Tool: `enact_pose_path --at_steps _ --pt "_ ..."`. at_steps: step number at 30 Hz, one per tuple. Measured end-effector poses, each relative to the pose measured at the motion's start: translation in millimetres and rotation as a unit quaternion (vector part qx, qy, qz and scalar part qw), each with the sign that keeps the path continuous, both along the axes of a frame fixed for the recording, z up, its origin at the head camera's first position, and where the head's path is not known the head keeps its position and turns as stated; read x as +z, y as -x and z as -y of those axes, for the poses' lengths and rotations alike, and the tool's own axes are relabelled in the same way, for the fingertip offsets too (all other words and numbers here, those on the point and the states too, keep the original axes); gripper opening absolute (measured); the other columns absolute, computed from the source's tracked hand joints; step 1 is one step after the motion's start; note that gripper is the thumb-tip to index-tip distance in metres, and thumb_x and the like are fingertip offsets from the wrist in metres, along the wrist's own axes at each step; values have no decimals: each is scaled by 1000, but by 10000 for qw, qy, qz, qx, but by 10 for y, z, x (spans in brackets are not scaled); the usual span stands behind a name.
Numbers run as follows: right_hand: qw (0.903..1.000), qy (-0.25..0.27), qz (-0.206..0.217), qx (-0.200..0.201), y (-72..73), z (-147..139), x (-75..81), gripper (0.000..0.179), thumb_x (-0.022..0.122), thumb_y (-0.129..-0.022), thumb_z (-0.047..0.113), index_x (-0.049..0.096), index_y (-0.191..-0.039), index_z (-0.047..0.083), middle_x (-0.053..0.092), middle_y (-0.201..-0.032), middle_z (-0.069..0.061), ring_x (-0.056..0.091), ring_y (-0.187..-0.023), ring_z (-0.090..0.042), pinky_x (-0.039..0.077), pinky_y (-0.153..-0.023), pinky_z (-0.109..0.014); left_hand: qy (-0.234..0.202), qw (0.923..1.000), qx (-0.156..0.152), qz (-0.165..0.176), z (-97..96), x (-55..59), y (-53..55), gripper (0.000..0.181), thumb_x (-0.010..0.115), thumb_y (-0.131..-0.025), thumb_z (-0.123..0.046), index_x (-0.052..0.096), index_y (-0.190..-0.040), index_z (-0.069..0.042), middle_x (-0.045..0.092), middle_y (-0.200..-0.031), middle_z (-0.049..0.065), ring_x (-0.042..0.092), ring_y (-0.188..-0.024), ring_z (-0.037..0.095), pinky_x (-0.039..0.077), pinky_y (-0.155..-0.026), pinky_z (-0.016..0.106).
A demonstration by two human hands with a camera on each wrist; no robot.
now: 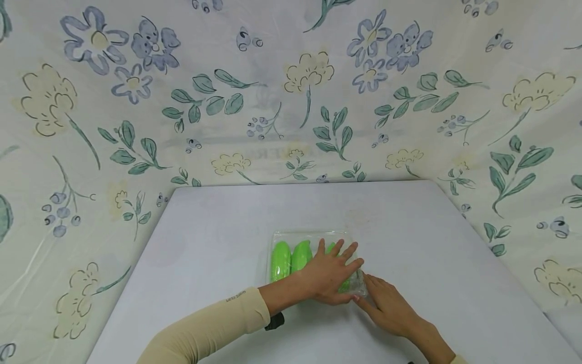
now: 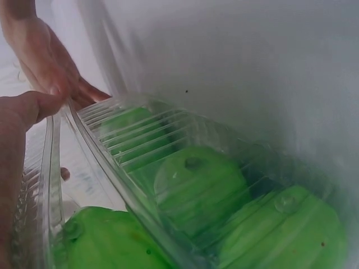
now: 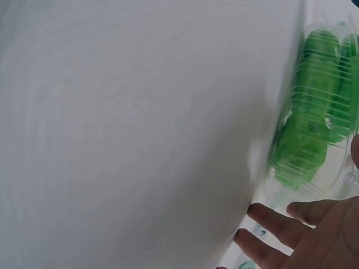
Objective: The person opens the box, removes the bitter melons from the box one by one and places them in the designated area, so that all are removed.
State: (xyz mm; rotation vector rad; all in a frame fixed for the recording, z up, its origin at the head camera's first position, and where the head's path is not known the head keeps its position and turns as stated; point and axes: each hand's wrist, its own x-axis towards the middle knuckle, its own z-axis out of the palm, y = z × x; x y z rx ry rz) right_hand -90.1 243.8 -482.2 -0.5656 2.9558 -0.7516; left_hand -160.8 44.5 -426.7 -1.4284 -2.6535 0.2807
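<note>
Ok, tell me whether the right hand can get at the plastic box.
Yes, most likely: the right hand is at the near right corner of the plastic box, apparently with nothing between.

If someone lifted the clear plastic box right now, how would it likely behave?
The clear plastic box would probably flex, as its walls look thin and ribbed. The green vegetables inside might roll or slide, being rounded with gaps between them. Its lid may lift, since the rims look parted in the left wrist view.
</note>
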Motion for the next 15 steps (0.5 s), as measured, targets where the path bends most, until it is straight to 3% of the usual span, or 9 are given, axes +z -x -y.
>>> enact_pose_path --at_steps 15 --pt "9999 31 139 -81 -18 22 35 73 43 -103 46 37 -142 -16 40 -144 -32 39 -131 -49 28 -103 -66 -20 9999 -93 -139 -7 -19 -16 77 51 -89 -68 38 -150 -23 26 -159 12 33 -140 36 37 -99 63"
